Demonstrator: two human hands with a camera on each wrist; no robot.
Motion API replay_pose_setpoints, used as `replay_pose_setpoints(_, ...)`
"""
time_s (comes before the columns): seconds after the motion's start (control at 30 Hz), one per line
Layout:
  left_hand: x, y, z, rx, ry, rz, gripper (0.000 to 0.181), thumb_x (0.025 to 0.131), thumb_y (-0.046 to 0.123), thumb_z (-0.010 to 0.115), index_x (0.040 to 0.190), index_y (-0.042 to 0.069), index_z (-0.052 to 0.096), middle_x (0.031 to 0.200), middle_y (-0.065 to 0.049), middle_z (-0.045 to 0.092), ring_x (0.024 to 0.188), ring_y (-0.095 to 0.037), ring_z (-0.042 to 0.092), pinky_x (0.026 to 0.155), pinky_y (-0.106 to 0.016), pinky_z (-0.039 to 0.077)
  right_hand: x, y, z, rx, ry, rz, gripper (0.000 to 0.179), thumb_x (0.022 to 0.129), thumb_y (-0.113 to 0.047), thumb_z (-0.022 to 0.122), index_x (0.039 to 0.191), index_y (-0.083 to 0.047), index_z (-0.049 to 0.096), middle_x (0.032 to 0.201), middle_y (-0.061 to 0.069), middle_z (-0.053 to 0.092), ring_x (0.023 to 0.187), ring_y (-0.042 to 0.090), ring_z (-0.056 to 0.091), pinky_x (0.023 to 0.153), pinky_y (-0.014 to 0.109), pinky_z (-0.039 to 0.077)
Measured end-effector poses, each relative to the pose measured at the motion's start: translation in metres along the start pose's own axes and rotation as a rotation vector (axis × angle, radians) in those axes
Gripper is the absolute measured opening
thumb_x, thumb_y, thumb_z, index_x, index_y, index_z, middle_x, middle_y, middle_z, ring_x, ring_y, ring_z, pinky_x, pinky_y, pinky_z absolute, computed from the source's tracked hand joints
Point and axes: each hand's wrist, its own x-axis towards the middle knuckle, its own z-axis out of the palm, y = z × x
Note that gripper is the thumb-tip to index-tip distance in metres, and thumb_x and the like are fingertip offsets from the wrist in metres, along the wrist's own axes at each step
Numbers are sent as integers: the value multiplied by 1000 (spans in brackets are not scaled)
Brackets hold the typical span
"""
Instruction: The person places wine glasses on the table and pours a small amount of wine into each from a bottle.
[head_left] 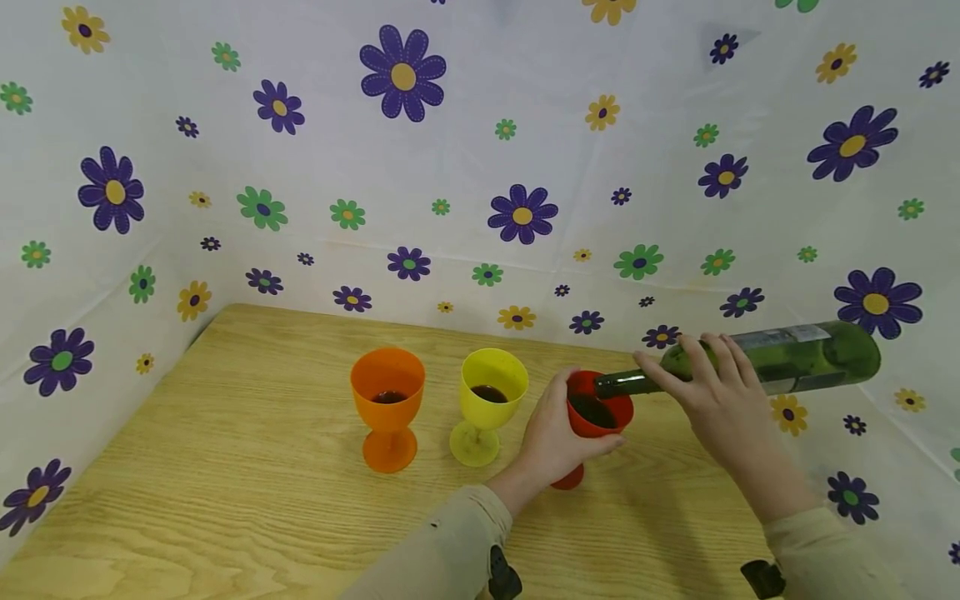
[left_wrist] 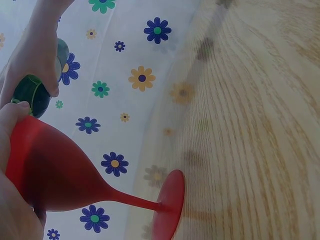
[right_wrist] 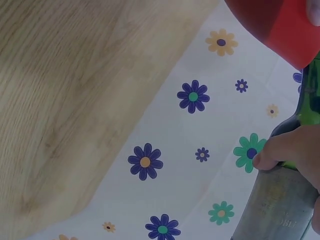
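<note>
My left hand [head_left: 553, 435] grips the bowl of a red goblet [head_left: 587, 429], which holds dark liquid. In the left wrist view the goblet [left_wrist: 65, 170] leans, and its round foot [left_wrist: 170, 205] is near the tabletop; whether it touches I cannot tell. My right hand [head_left: 723, 404] holds a green glass wine bottle [head_left: 810, 357] around its shoulder, tipped nearly level. The bottle's mouth lies over the red goblet's rim. A pale label [right_wrist: 275, 205] on the bottle shows in the right wrist view beside my right thumb [right_wrist: 282, 150].
Left of the red goblet stand a yellow goblet [head_left: 493, 392] and an orange goblet [head_left: 387, 400], both upright with dark liquid inside. They rest on a wood-grain table [head_left: 225, 467]. A white flowered cloth [head_left: 465, 150] hangs behind and along both sides.
</note>
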Motion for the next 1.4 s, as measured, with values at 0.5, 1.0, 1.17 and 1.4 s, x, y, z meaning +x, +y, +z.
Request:
replay_pose_setpoints(0.5,0,0,1,2,6,7,91,71,31,85,144,20,31,129,5,49,113,-11,50,97,-29,44,-6,-7,12,-2,54,54,101,57,8,83,142,-31,44,123,27,44,109,48,43,97,60,37)
replay_pose_setpoints(1.0,2,-2,2,-11,19,29,91,71,32,86,143,20,32,127,6,50,111,-10,50,94,-29,45,-7,-15,20,83,89,118,95,53,4,85,137,-24,51,115,28,47,99,48,44,82,60,43)
replay_pose_setpoints(1.17,2,-2,2,-7,22,36,90,71,33,85,143,21,32,128,7,50,112,-10,50,95,-29,45,-9,-19,21,133,37,179,98,51,2,88,137,-25,50,118,28,46,100,49,44,84,61,42)
replay_pose_setpoints(1.4,2,-3,2,-2,18,24,90,71,34,85,143,21,32,128,6,50,112,-10,50,95,-31,45,-11,-23,23,190,-17,245,98,51,0,90,137,-23,48,119,29,46,98,53,46,85,65,40)
